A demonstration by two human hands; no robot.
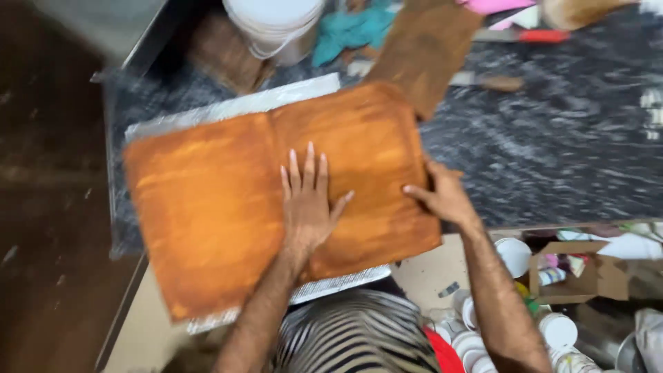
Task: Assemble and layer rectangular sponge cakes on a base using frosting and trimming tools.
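A large orange-brown sheet [221, 200], like dyed leather, lies flat on a silvery sheet [235, 107] on a dark speckled counter [573, 152]. My left hand [307, 200] presses palm-down on the middle of the orange sheet, fingers spread. At the sheet's right edge, my right hand [442, 197] grips it with thumb on top. A darker brown piece [425, 48] lies just beyond the sheet's far right corner.
A white bucket [276, 24] and a teal cloth [349, 27] stand at the back. A red-handled tool [532, 34] and a wooden-handled one [497, 83] lie on the counter. White cups [514, 255] and a cardboard box [573, 276] sit on the floor at right.
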